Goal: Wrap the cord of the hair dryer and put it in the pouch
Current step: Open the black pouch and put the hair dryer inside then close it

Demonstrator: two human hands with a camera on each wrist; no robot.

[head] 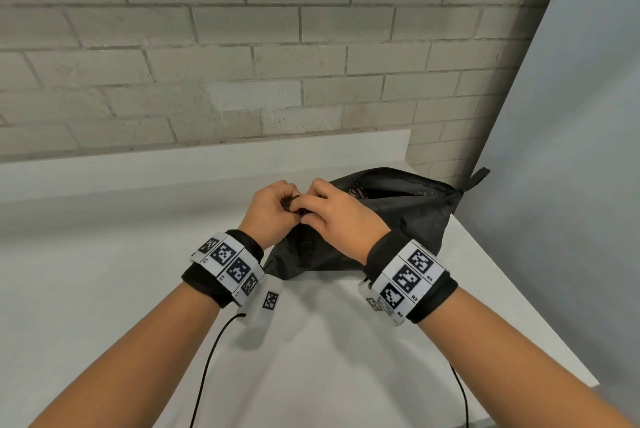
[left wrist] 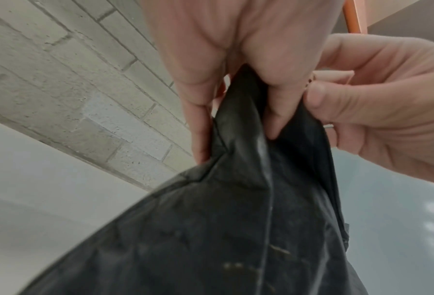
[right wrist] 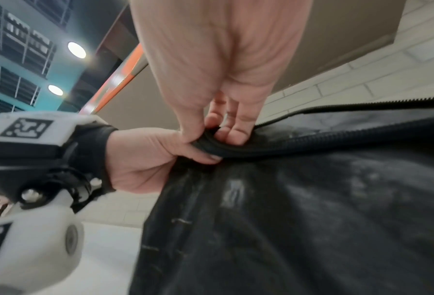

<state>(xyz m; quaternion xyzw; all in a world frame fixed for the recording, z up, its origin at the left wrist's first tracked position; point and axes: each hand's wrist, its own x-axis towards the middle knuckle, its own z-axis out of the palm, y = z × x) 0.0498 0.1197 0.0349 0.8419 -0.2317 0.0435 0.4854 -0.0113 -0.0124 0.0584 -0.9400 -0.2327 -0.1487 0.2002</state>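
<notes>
Head view | black pouch (head: 398, 219) | bulging, creased | zipper (right wrist: 337, 111) open

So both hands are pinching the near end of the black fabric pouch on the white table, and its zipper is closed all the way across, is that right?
Not quite. The left hand and right hand do pinch the near end of the black fabric pouch on the white table, but its zipper is open: the head view shows the mouth gaping, and the right wrist view shows the teeth parted.

Head view looking down from above, wrist views close beneath, angled upward, all sharing the pouch (head: 398, 216) end.
</notes>
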